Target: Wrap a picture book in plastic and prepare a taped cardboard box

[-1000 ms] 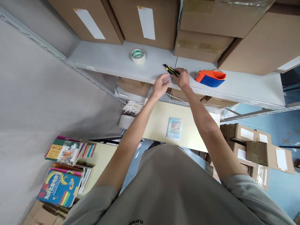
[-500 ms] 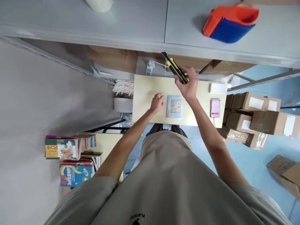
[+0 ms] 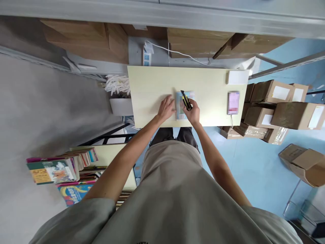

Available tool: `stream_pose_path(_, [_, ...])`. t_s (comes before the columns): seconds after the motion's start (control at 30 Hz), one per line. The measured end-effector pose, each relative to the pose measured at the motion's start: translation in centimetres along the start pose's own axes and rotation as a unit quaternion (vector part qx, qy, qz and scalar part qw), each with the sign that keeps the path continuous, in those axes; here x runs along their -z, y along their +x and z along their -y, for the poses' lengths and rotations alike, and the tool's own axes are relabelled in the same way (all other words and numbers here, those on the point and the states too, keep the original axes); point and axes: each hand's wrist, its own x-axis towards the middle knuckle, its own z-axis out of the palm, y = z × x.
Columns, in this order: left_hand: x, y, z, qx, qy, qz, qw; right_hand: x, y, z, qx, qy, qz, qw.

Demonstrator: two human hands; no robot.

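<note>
In my right hand [image 3: 193,113] is a black and yellow utility knife [image 3: 186,101], its dark tip pointing away from me and slightly left. The knife is over a thin light-blue book [image 3: 181,114], which lies flat on the pale yellow table [image 3: 152,81]. The hand and knife cover part of the book's cover. My left hand [image 3: 167,107] rests on the tabletop just left of the book, fingers spread and holding nothing. Whether its fingertips touch the book's edge I cannot tell.
A phone [image 3: 233,103] with a cable and a white box [image 3: 237,77] sit at the table's right. Behind are a power strip [image 3: 147,59] and cardboard boxes [image 3: 200,42]. A white planter [image 3: 122,106] stands left; stacked books [image 3: 54,169] lie lower left, more cartons [image 3: 289,113] right.
My right hand has brought the utility knife down from the table's far edge to above the book. My left hand has opened out beside the book. The view has tilted downward.
</note>
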Motion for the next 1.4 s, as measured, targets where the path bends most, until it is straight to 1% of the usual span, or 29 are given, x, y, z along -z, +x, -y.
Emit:
stream_pose_path(0.1, [1.3, 0.4, 1.2, -0.023, -0.010, -0.002, 1.000, -2.6, 0.9, 0.6, -0.007, -0.053, 0.045, 0.998])
stream_pose_path(0.23, [2.5, 1.1, 2.4, -0.051, 0.011, 0.040, 0.998, -4.6, 1.9, 1.2, -0.017, -0.099, 0.062, 0.993])
stream_pose_path(0.33, [3.1, 1.3, 2.9, -0.066, 0.031, 0.061, 0.995, -5.2, 2.1, 1.6, -0.023, -0.123, 0.073, 0.989])
stream_pose_path(0.57, [3.3, 1.6, 3.3, -0.079, 0.015, 0.065, 0.995, -5.8, 2.0, 2.5, -0.025, -0.145, 0.078, 0.986])
stream_pose_path(0.67, [3.4, 1.8, 3.1, -0.078, 0.013, 0.066, 0.995, -5.9, 1.8, 3.0, -0.023, -0.153, 0.077, 0.985])
stream_pose_path(0.73, [3.6, 1.7, 2.9, -0.079, 0.034, 0.072, 0.994, -5.8, 1.6, 3.6, -0.024, -0.167, 0.080, 0.982])
stream_pose_path(0.8, [3.8, 1.6, 2.5, -0.085, 0.088, 0.087, 0.989, -5.6, 1.2, 4.4, -0.030, -0.197, 0.088, 0.976])
stream_pose_path(0.9, [4.0, 1.4, 2.2, -0.098, 0.178, 0.109, 0.973, -5.1, 0.6, 5.7, -0.036, -0.251, 0.107, 0.961])
stream_pose_path(0.97, [4.0, 1.5, 2.1, -0.101, 0.205, 0.110, 0.967, -4.7, 0.4, 6.4, -0.036, -0.274, 0.120, 0.954])
stream_pose_path(1.2, [3.6, 1.9, 2.8, -0.118, 0.201, 0.095, 0.968, -3.5, -0.6, 8.0, -0.041, -0.323, 0.155, 0.933])
stream_pose_path(1.4, [3.2, 2.0, 3.4, -0.124, 0.180, 0.085, 0.972, -3.1, -2.5, 7.8, -0.044, -0.337, 0.180, 0.923])
